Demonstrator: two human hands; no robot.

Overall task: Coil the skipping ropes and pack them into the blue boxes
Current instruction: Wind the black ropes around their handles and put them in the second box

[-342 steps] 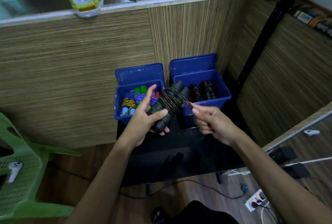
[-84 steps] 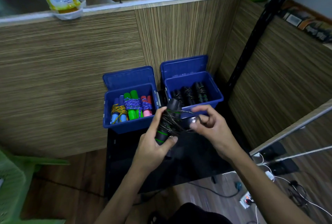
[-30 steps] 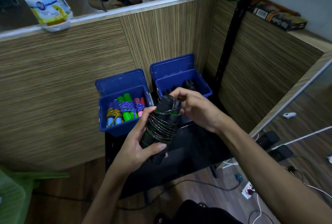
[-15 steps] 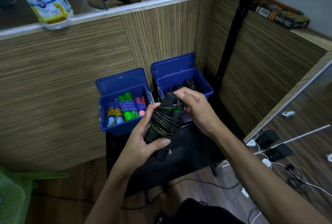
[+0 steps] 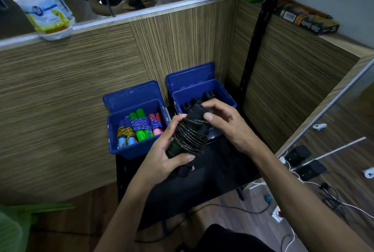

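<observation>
I hold a black skipping rope [image 5: 189,137] with green rings, its cord wound many times around both handles. My left hand [image 5: 162,154] grips the lower part of the bundle. My right hand [image 5: 224,122] pinches the cord at the top of the handles. Behind my hands stand two open blue boxes on a black table [image 5: 212,170]. The left blue box [image 5: 129,150] holds several coiled colourful ropes. The right blue box [image 5: 224,94] holds black coiled ropes, partly hidden by my right hand.
Wood-grain partition walls [image 5: 70,100] close off the back and right. A black pole [image 5: 255,35] rises behind the right box. A white packet [image 5: 45,13] sits on the ledge. Cables and a power strip [image 5: 277,213] lie on the floor, a green chair [image 5: 12,227] at left.
The loose cord seen earlier is now wound tight around the handles. My right hand has shifted to the top of the bundle. The view has tilted up slightly.
</observation>
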